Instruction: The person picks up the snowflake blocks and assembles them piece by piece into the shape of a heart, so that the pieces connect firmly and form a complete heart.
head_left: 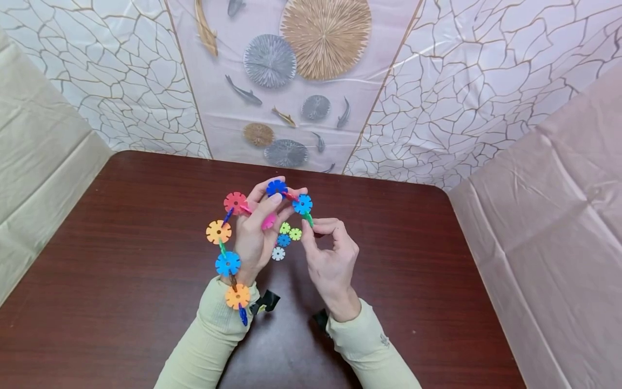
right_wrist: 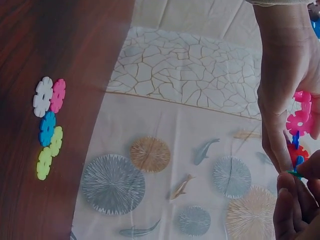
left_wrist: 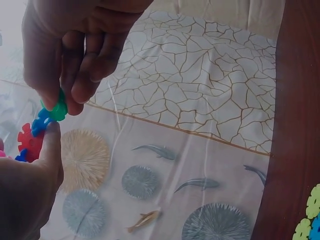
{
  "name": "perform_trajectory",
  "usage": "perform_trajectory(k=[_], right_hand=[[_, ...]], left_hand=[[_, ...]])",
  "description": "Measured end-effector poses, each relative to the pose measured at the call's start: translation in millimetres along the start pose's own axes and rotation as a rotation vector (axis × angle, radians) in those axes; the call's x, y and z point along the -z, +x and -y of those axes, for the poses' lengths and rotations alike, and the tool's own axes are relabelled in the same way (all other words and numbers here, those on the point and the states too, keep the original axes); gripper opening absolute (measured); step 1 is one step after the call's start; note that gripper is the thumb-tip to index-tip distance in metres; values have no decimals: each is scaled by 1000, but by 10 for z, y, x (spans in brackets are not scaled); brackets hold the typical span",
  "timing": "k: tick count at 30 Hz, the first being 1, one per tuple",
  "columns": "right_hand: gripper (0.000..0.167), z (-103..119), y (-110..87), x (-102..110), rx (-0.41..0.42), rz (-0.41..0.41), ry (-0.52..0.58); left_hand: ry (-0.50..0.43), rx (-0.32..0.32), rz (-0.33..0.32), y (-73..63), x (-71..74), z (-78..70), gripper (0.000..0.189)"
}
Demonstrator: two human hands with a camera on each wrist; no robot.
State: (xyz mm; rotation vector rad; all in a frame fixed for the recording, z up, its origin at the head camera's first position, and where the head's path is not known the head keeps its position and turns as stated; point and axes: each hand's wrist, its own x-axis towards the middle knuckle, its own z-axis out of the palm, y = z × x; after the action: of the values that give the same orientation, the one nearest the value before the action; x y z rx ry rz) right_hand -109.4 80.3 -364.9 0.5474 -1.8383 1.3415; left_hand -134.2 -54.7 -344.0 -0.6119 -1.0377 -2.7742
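A chain of notched plastic discs, interlocked edge to edge, loops around my left hand. The thumb and fingers of that hand pinch it near a dark blue disc. Down past the left wrist hangs the chain's other end, through an orange disc, a light blue disc and a second orange one. My right hand pinches a green disc between thumb and forefinger. This green disc meets the blue disc at the chain's right end. In the left wrist view the fingertips partly cover the green disc.
Loose discs lie on the dark brown table beneath the hands: a white disc, a pink disc, a blue disc and two yellow-green discs. Patterned sheets hang behind the table, with plain cloth at both sides.
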Motion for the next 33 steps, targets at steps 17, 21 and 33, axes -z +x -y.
perform_trajectory(k=[17,21,33], right_hand=[[15,26,9,27,32,45,-10],[16,18,11,25,18,33,8],[25,238,100,85,-85,213,105]], left_hand=[[42,-9,33,-8,-8,2,31],[2,7,56,8,12,8,34],[-121,29,86,24,112,-41,34]])
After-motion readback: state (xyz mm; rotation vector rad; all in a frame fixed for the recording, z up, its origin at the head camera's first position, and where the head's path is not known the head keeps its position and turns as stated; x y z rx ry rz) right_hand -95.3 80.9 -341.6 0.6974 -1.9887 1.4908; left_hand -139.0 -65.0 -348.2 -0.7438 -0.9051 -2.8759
